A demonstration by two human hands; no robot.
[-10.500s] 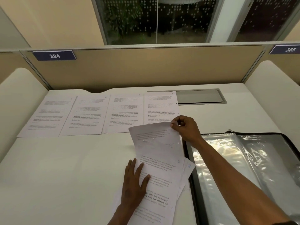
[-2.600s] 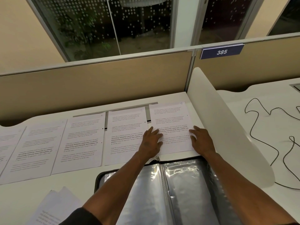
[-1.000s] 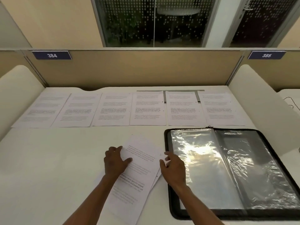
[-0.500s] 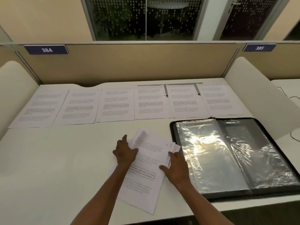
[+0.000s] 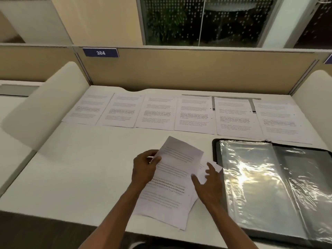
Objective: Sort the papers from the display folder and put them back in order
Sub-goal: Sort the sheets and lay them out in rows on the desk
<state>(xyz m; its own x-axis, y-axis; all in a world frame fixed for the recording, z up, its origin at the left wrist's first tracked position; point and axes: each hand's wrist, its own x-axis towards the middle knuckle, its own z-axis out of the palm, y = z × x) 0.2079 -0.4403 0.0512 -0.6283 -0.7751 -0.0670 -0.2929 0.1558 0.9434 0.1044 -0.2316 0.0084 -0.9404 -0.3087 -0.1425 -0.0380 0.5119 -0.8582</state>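
Observation:
A loose stack of printed papers (image 5: 170,180) lies tilted near the front of the white desk (image 5: 86,168). My left hand (image 5: 144,168) grips the top sheet at its left edge, thumb over the paper, and the sheet's far end is raised. My right hand (image 5: 208,184) rests with spread fingers on the sheets beneath, at the stack's right side. The black display folder (image 5: 269,187) lies open to the right, its clear sleeves glaring. Several sorted pages (image 5: 195,114) lie side by side in a row along the back of the desk.
A tan partition (image 5: 188,69) with a "384" label (image 5: 100,53) closes the back. Curved white dividers stand at the left (image 5: 45,106) and right (image 5: 316,87). The desk's front edge runs just under my forearms.
The view has swung left. My left hand has closed on the top sheet's left edge and lifted it; my right hand has slid to the lower sheets at the right.

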